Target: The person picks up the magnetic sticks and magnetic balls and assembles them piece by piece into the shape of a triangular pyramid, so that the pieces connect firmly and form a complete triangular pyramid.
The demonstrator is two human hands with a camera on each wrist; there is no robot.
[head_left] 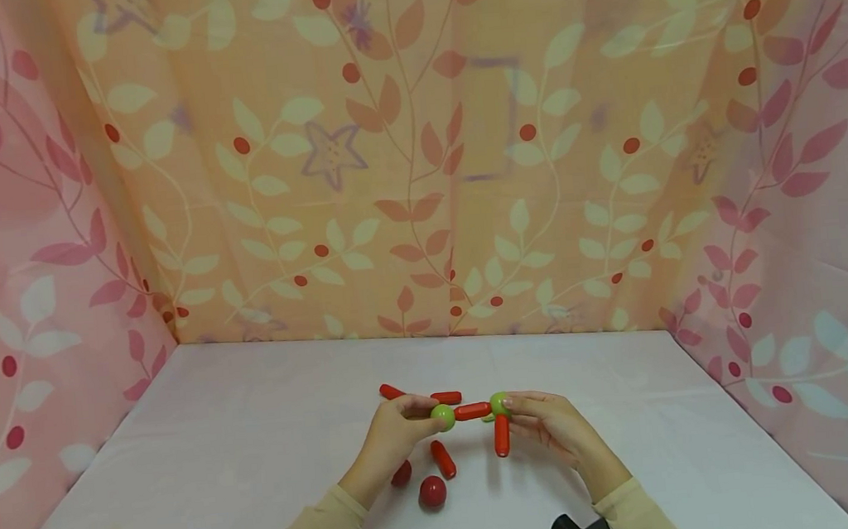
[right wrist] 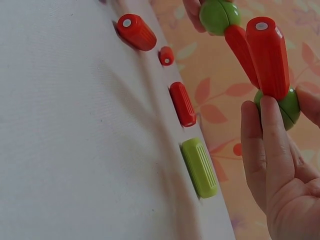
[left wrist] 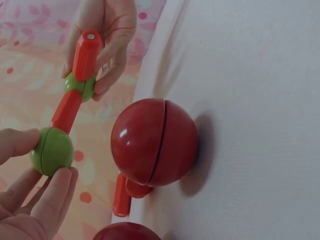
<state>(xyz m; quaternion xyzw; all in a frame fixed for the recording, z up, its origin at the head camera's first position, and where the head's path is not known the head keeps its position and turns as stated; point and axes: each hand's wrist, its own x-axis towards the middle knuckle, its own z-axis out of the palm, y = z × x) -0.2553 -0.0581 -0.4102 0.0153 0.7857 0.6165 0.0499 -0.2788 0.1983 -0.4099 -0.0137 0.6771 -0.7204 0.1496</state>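
Note:
A small assembly hangs above the white table [head_left: 244, 445]: two green balls joined by a red rod [head_left: 472, 411]. My left hand [head_left: 422, 411] pinches the left green ball [head_left: 443, 417] between thumb and fingers, which shows close up in the left wrist view as the green ball [left wrist: 51, 151]. My right hand [head_left: 513, 408] holds the right green ball [head_left: 498, 403], and a second red rod [head_left: 501, 435] hangs down from it. In the right wrist view that rod [right wrist: 268, 55] points toward the camera above the ball [right wrist: 282, 106].
Loose pieces lie on the table near my hands: red rods [head_left: 443, 459] [head_left: 446, 397] [head_left: 392, 391], a large red ball [head_left: 432, 491], a second red ball [head_left: 401, 474] and a green rod [right wrist: 199, 167]. Leaf-patterned curtains [head_left: 417, 174] enclose the table on three sides.

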